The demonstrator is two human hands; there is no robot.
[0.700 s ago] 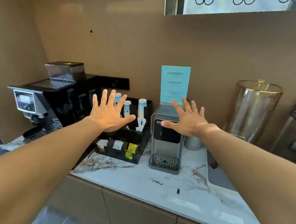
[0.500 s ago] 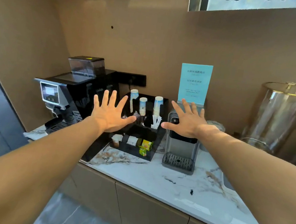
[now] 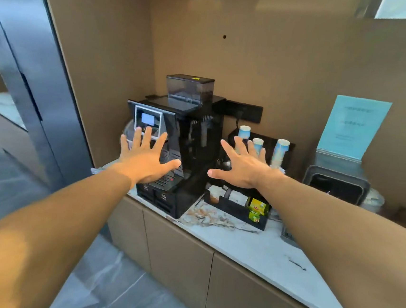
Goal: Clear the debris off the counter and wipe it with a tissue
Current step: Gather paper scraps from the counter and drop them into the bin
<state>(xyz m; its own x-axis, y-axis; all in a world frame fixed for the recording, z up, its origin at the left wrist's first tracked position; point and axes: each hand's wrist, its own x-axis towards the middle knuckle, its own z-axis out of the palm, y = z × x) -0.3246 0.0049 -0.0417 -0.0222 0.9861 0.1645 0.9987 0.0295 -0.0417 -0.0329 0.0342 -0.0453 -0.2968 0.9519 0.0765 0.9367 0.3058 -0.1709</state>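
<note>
- Head view: the dark speck of debris (image 3: 296,264) lies on the marble desk (image 3: 250,247), low and to the right of both hands, under the right forearm; the right hand (image 3: 243,166) looks nearer.
- Left hand (image 3: 144,162) hovers before the coffee machine (image 3: 186,137).
- Each grip is released, fingers splayed, holding nothing; no tissue visible.

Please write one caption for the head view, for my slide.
Both open hands, left and right, stretch toward coffee machine and cup organizer on marble counter.
</note>
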